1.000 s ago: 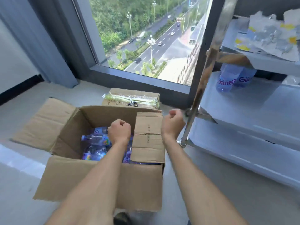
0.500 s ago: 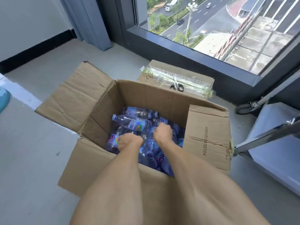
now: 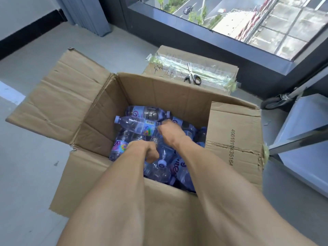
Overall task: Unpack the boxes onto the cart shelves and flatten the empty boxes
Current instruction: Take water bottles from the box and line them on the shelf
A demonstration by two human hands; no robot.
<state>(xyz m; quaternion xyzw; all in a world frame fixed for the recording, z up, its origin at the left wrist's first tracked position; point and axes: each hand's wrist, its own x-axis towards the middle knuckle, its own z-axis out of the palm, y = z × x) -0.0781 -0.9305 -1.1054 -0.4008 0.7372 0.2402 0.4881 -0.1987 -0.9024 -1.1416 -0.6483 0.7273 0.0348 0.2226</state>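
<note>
Open cardboard box [image 3: 179,96]: on the floor directly under my arms, flaps folded outward, one wide flap lying out beyond my left hand, one printed flap just beyond my right wrist.

Water bottles [image 3: 159,167]: blue-tinted plastic, lying on their sides in a loose heap inside the box, under and around both my hands.

My left hand [image 3: 148,150]: down in the box, fingers curled into the heap with a bottle against them; whether they close around that bottle I cannot tell. A bottle cap [image 3: 162,163] shows just right of the knuckles.

My right hand [image 3: 169,132]: deeper in the box, ahead of and slightly right of the left hand, fingers bent downward onto the pile; the fingertips are hidden, so I cannot tell whether they grip anything. A labelled bottle [image 3: 136,126] lies crosswise just left of this hand, its cap pointing away to the left.

Second cardboard box [image 3: 209,58]: taped shut, on the floor past the open box, beyond my right hand.

Scissors [image 3: 192,75]: black handles, lying on that sealed box's taped top.

Cart [image 3: 301,119]: metal shelving with a caster wheel [image 3: 271,102], off to the right of my right arm, close to the printed flap.
</note>
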